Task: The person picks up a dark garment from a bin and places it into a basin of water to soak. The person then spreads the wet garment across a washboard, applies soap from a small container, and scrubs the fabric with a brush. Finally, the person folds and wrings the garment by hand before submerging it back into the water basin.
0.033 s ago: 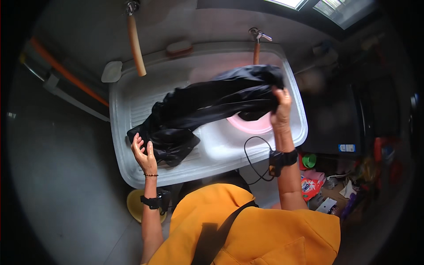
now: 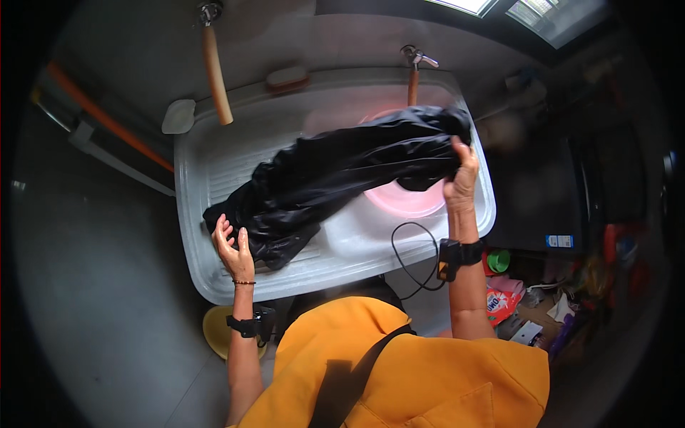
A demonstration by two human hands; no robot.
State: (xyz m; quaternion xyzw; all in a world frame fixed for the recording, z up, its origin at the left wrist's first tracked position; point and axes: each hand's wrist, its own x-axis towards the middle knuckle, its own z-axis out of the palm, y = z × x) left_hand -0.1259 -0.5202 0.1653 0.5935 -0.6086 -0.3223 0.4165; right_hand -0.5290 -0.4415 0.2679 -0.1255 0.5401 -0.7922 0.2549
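Observation:
A black, shiny garment stretches across the white wash sink, creased along its length; its exact kind is not clear. At its lower left end, my left hand holds the cloth between curled fingers and thumb. My right hand is closed on the opposite end, higher up at the sink's right side. Beneath that end sits a pink basin, partly covered by the cloth. The ribbed washboard surface shows behind the garment on the left.
Two taps with orange hoses hang over the sink's far side. A scrubbing brush and a white scoop-like dish rest on the rim. A yellow basin stands below left; a red detergent bag lies right.
My right hand has shifted slightly right, carrying the garment's end with it. The cloth looks straighter, and its lower left fold has drawn in. My left hand has hardly moved.

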